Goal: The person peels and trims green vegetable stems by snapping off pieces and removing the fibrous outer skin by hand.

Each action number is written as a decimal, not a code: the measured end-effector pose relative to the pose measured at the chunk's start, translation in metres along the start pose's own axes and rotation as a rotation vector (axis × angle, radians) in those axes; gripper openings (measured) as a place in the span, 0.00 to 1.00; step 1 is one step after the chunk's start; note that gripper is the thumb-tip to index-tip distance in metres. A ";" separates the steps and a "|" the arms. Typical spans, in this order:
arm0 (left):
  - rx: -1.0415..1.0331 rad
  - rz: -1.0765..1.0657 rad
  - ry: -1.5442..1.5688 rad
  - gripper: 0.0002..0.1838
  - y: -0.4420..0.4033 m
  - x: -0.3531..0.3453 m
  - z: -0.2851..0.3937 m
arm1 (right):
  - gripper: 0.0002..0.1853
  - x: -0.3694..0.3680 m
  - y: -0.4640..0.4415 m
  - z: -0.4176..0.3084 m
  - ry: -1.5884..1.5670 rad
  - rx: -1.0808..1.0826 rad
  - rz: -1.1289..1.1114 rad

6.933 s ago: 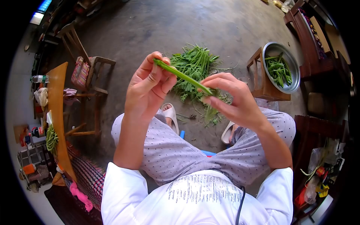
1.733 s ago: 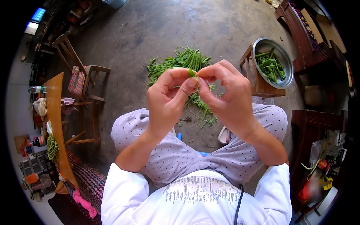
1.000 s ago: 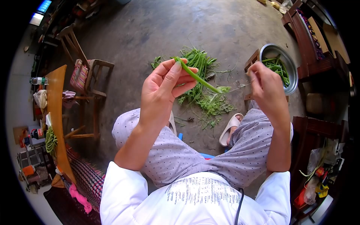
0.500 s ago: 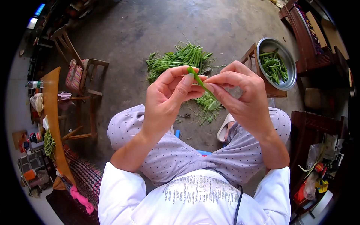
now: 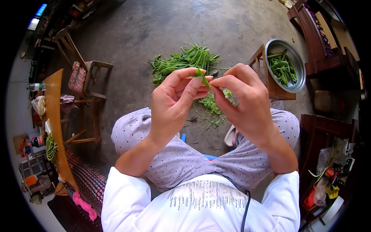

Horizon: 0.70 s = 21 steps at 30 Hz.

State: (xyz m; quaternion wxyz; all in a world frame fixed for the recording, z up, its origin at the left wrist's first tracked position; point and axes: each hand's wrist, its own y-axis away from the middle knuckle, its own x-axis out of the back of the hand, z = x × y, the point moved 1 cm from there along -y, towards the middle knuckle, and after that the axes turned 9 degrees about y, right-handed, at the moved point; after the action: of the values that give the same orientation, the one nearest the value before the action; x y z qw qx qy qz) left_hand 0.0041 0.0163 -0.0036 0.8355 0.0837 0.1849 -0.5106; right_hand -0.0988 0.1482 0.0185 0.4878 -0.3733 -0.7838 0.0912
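My left hand (image 5: 172,100) pinches a short green vegetable stem (image 5: 202,77) between thumb and fingers. The fingertips of my right hand (image 5: 245,100) are closed at the stem's lower end. Whatever is between those right fingertips is too small to make out clearly. Beyond my hands, a pile of leafy green stems (image 5: 185,62) lies on the floor. Closer to my feet is a smaller heap of thin green trimmings (image 5: 210,108), partly hidden by my right hand.
To the right, a metal basin (image 5: 284,44) holding cut green stems (image 5: 285,71) stands on a wooden stool (image 5: 281,92). A wooden chair (image 5: 94,73) and a table edge (image 5: 56,116) are on the left. Dark wooden furniture (image 5: 315,34) lines the right side.
Less of the stem shows between my hands than before. My right hand has shifted slightly left, and the lower length of stem seen across its fingers earlier is no longer visible there.
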 end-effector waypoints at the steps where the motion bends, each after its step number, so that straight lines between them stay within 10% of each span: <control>1: -0.003 -0.004 -0.007 0.14 0.000 0.000 0.000 | 0.05 -0.001 0.000 0.000 0.000 0.000 0.001; 21: -0.044 0.013 -0.188 0.18 0.001 -0.008 0.007 | 0.10 -0.008 0.004 -0.003 0.059 0.009 0.059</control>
State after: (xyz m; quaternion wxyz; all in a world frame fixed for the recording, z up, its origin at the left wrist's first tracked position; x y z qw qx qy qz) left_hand 0.0033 0.0209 0.0054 0.8543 0.0179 0.1162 -0.5063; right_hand -0.0920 0.1448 0.0127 0.5096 -0.3966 -0.7572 0.0979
